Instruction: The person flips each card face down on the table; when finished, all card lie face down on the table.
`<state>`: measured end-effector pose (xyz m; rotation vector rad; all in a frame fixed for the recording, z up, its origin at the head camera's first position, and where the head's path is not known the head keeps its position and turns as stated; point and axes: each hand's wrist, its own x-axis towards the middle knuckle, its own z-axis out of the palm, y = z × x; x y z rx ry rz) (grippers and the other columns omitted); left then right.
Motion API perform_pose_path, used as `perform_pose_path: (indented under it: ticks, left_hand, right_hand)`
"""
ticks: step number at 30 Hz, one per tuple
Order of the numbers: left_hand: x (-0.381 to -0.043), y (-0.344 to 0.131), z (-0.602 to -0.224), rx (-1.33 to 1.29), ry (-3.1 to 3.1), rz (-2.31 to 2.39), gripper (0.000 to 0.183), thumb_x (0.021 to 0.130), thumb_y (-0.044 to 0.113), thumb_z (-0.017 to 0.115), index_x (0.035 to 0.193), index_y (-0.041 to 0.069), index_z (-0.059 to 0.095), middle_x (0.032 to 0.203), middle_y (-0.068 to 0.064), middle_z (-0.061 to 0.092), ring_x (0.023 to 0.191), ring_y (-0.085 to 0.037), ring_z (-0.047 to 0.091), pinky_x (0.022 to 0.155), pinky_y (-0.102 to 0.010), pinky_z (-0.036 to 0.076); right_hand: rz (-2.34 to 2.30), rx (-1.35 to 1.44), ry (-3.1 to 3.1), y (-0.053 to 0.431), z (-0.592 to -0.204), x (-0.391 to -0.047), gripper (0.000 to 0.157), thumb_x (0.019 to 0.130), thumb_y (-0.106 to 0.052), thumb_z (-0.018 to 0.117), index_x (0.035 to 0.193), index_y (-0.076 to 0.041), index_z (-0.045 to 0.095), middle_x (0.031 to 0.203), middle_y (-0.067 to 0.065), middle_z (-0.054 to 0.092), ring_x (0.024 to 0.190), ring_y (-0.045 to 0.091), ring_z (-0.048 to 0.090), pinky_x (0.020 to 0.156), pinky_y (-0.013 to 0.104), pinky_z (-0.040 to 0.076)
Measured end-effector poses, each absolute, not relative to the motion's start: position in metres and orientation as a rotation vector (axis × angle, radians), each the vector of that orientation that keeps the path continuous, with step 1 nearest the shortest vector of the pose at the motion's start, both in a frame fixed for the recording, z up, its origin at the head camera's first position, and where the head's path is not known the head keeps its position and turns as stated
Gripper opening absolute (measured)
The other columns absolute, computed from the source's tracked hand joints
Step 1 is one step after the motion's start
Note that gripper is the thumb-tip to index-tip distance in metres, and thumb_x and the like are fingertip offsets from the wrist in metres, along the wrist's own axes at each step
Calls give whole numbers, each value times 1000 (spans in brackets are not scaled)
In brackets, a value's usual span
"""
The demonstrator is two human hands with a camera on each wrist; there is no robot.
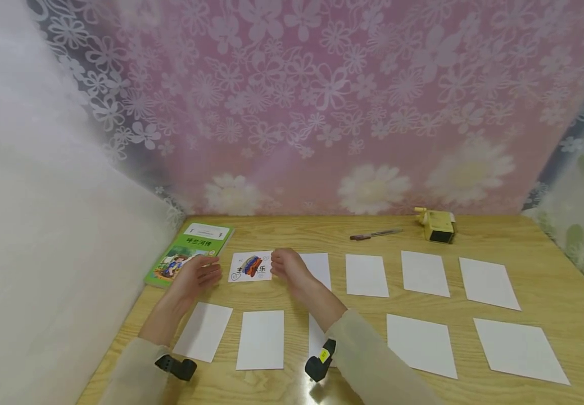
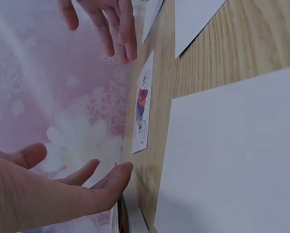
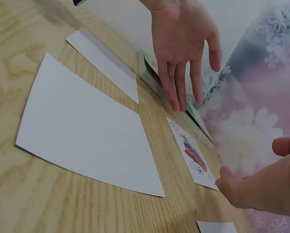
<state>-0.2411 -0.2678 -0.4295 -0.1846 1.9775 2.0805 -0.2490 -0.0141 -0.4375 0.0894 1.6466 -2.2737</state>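
Observation:
A white card (image 1: 251, 266) with a blue and orange drawing and dark lettering lies flat on the wooden table. To its left, my left hand (image 1: 198, 275) hovers with relaxed fingers, apart from the card and in front of the green book (image 1: 198, 241). My right hand (image 1: 292, 268) is at the card's right edge, fingers loosely extended; whether it touches the edge I cannot tell. In the left wrist view both hands face each other with the card (image 2: 142, 104) between them. Neither hand holds anything.
Several blank white cards lie in two rows, among them one at the far right (image 1: 489, 282) and one in front (image 1: 260, 340). My right arm partly covers two cards. A pen (image 1: 375, 234) and a small yellow device (image 1: 438, 226) sit at the back, near the floral curtain (image 1: 322, 112).

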Motion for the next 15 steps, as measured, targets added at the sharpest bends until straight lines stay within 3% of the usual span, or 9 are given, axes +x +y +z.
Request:
perform_pose_path:
  ticks: [3,8,15]
  left_hand:
    - [-252,-262,-433,-234,1971,2052,61,113,29,32,157,-12,25,160,-39,26,149,-48,32,126,-48,31]
    - [-265,-254,-435,-313,1955,2033,62,111,28,32,158,-13,25,159,-39,30,149,-48,33,125,-50,32]
    - [-268,-247,-435,-357,1967,2032,62,109,24,35,158,-13,26,158,-39,32,148,-47,35,124,-50,34]
  right_hand:
    - [-2263,131,1647,-16,-440,-256,60,100,-16,47,152,11,30,158,33,28,148,46,29,125,48,32]
    - [-2275,238,1578,-16,-444,-263,64,101,-14,48,156,11,25,158,35,27,147,47,31,124,46,34]
    - [-2357,303,1436,-19,-444,-266,57,104,-13,47,154,10,33,152,40,28,143,51,35,122,44,39]
